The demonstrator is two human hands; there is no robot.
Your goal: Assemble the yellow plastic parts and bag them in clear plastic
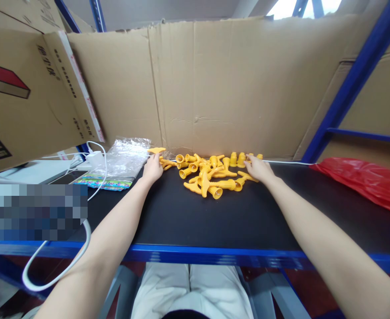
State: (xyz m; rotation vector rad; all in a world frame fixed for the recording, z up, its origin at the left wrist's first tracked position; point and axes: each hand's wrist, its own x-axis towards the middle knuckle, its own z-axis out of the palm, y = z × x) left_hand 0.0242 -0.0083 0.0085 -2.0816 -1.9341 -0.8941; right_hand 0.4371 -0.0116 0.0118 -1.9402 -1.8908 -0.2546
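My left hand (pixel 153 168) is closed around a yellow plastic piece with a T-shaped handle (pixel 157 150), whose crossbar shows above the fingers. To its right, a loose pile of yellow plastic pieces (pixel 211 170) covers the middle of the black tabletop; several have flared, bell-like ends and T-shaped handles. My right hand (pixel 259 168) is at the back right of the pile, with its fingers closed about a yellow bell-shaped piece (pixel 249 156) that they partly cover. Beside it, yellow bell-shaped pieces (pixel 241 160) stand upright in a row by the cardboard.
A clear plastic bag (pixel 128 155) lies left of my left hand, near white cables (pixel 106 168). A red plastic bag (pixel 364 179) rests at the right. Cardboard (pixel 248 88) walls the back, and a blue metal edge (pixel 215 254) runs along the front.
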